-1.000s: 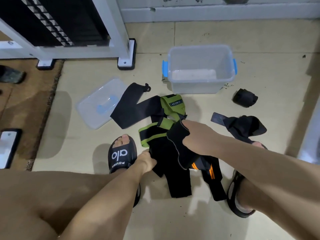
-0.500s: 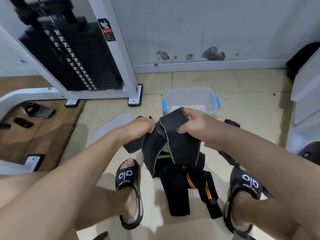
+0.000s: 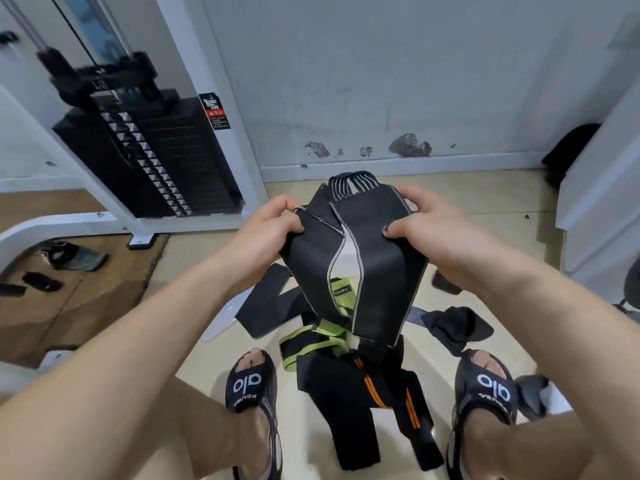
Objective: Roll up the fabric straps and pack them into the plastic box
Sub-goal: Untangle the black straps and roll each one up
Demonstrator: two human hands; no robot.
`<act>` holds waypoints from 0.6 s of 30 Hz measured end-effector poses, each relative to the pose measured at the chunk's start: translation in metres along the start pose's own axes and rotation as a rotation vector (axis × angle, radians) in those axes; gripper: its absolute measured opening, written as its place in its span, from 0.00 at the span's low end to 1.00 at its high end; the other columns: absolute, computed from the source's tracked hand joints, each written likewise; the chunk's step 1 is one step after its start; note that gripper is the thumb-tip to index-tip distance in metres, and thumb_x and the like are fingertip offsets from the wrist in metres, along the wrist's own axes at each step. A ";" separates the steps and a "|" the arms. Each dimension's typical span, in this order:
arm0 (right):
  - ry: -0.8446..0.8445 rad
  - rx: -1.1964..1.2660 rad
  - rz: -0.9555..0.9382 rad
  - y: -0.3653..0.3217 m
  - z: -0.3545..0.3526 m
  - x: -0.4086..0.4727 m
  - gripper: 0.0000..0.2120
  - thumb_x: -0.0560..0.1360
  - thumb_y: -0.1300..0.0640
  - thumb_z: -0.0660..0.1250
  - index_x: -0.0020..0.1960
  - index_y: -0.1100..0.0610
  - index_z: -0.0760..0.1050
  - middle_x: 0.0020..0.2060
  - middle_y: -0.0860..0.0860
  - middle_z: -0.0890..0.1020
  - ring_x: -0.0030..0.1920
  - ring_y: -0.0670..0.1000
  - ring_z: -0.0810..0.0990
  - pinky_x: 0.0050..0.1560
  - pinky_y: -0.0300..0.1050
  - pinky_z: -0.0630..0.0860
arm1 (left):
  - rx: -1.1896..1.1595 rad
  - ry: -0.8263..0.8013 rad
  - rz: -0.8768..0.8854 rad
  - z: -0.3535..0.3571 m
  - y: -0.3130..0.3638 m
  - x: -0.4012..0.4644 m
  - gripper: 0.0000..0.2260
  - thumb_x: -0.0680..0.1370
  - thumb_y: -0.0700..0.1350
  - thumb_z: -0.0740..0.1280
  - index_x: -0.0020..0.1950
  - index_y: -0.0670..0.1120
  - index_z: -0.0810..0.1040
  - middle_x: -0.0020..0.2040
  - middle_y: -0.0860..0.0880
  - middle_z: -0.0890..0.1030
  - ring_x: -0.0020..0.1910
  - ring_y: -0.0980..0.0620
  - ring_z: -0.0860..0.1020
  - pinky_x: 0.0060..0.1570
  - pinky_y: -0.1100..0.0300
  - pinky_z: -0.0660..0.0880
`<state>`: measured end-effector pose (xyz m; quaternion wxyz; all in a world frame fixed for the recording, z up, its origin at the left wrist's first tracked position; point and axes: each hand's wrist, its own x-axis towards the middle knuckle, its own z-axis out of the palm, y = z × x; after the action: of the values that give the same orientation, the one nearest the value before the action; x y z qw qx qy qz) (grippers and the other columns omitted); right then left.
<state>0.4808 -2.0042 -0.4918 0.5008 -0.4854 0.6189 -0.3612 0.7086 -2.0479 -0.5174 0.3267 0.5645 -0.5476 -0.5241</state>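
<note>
I hold a wide black strap with grey edging (image 3: 377, 268) up in front of me, folded over at its top. My left hand (image 3: 266, 230) grips its left edge and my right hand (image 3: 426, 223) pinches its right edge, thumb on the front. Its lower end hangs down to the pile on the floor. There lie a black and green strap (image 3: 311, 341), a black strap with orange stripes (image 3: 381, 389) and a plain black strap (image 3: 266, 303). The plastic box is hidden behind the raised strap.
The box lid (image 3: 225, 317) lies on the floor left of the pile. More black fabric (image 3: 457, 323) lies to the right. My two sandalled feet (image 3: 249, 386) flank the pile. A weight-stack machine (image 3: 149, 147) stands at back left, a white cabinet (image 3: 602, 188) at right.
Both hands have raised the grey-edged strap higher, from the floor pile up in front of me. The view has tilted up, so the strap now covers the box.
</note>
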 end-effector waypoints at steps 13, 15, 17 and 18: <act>0.253 -0.061 -0.022 0.004 -0.022 0.028 0.35 0.74 0.68 0.59 0.69 0.33 0.72 0.41 0.54 0.77 0.39 0.55 0.75 0.42 0.48 0.71 | 0.182 -0.008 -0.044 0.019 0.015 0.027 0.16 0.75 0.32 0.56 0.49 0.50 0.77 0.29 0.55 0.76 0.35 0.49 0.73 0.36 0.58 0.67; 0.298 -0.066 -0.031 0.001 -0.024 0.031 0.35 0.73 0.69 0.58 0.67 0.33 0.74 0.42 0.53 0.78 0.40 0.55 0.75 0.41 0.47 0.71 | 0.229 -0.002 -0.021 0.018 0.016 0.029 0.15 0.77 0.33 0.56 0.50 0.49 0.78 0.32 0.52 0.77 0.36 0.49 0.73 0.37 0.58 0.67; 0.401 -0.060 -0.041 -0.002 -0.030 0.035 0.33 0.72 0.69 0.57 0.63 0.36 0.77 0.47 0.53 0.82 0.43 0.54 0.78 0.41 0.45 0.72 | 0.313 0.006 0.014 0.017 0.016 0.030 0.14 0.78 0.33 0.56 0.50 0.48 0.78 0.37 0.48 0.78 0.37 0.48 0.74 0.37 0.58 0.69; 0.454 -0.055 -0.051 -0.004 -0.035 0.037 0.33 0.71 0.70 0.57 0.62 0.37 0.78 0.50 0.54 0.83 0.43 0.53 0.79 0.40 0.44 0.73 | 0.346 0.014 0.023 0.016 0.016 0.031 0.15 0.78 0.33 0.56 0.49 0.48 0.78 0.38 0.47 0.79 0.38 0.48 0.75 0.38 0.58 0.70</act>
<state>0.4472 -2.0418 -0.4898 0.3261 -0.4206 0.7127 -0.4569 0.6847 -2.0775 -0.5131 0.2344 0.6095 -0.6340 -0.4142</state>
